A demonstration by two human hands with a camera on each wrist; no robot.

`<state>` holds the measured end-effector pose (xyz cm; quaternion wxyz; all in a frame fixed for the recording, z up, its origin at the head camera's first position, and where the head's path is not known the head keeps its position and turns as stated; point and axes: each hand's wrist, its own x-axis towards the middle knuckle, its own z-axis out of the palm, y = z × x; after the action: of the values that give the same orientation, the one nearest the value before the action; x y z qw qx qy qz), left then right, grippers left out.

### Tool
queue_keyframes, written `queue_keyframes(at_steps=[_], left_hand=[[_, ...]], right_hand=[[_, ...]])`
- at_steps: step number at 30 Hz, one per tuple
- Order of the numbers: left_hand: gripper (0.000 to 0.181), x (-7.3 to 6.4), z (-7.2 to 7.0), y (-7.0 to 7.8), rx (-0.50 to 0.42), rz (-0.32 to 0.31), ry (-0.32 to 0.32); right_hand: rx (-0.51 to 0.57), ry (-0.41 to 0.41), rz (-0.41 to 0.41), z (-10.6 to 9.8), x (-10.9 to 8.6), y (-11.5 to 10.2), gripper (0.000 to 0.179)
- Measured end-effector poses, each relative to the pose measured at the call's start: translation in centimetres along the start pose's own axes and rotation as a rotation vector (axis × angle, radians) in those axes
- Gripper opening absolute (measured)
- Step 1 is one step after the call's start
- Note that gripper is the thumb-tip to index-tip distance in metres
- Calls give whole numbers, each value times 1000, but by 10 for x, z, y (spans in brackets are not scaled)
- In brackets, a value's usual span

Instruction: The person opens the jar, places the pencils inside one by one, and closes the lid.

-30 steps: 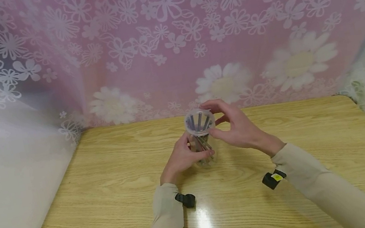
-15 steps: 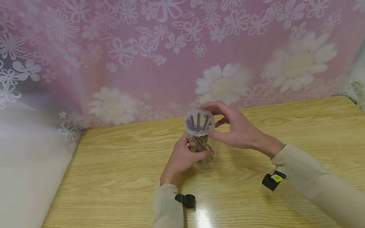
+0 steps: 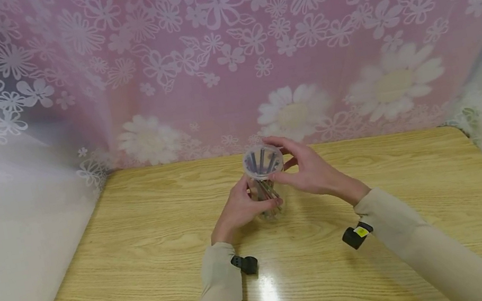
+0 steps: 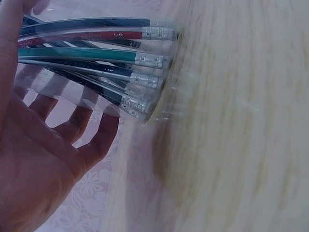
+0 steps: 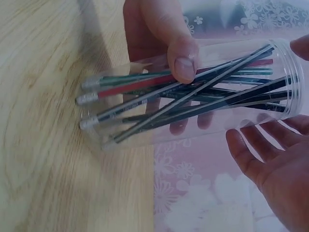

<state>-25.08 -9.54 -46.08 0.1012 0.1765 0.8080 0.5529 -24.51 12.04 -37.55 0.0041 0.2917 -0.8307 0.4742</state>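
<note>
A clear plastic jar [image 5: 217,122] stands on the table, with several pencils [image 5: 145,100] inside it. They are dark, red and green, with their eraser ends at the bottom, tilted across one another. Around the jar's body curls my left hand [image 3: 235,207], thumb in front and fingers behind. My right hand [image 3: 314,170] grips the clear lid [image 3: 265,174] at the top from the right side, its thumb on the near edge and fingers on the far edge. In the left wrist view, the left fingers [image 4: 99,137] show behind the clear wall.
The wood-grain table [image 3: 147,274] extends around both arms. A pink flowered curtain [image 3: 190,84] hangs behind the table's back edge, with pale cloth [image 3: 2,225] at the left side. Each wrist wears a black camera [image 3: 248,265].
My right hand has turned slightly around the lid, its thumb shifting left along the near edge. The left hand and jar have stayed in place.
</note>
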Motion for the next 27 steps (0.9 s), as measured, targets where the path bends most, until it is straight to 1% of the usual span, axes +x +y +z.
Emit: queue_keyframes(at_steps=[4,8,11,15,18,22,25,27], left_hand=[[81,0,0,-1,0,1,-3],[77,0,0,0,-13,3,-6],[78,-1,0,1,-17,4,-10],[84,0,0,1,-4,4,-8],[83,0,0,1,5,10,-2],[79,0,0,1,4,12,3],[81,0,0,1,-3,7,0],[83,0,0,1,-10,3,-4]], right_hand=[[31,18,43,1,1,1,70],[71,33,66,2,2,1,77],[65,28,59,2,2,2,81],[31,9,45,1,1,1,74],[30,4,49,2,0,1,70],[45,15,75,2,1,0,76],[55,14,88,2,1,0,82],[53,7,85,2,0,1,81]])
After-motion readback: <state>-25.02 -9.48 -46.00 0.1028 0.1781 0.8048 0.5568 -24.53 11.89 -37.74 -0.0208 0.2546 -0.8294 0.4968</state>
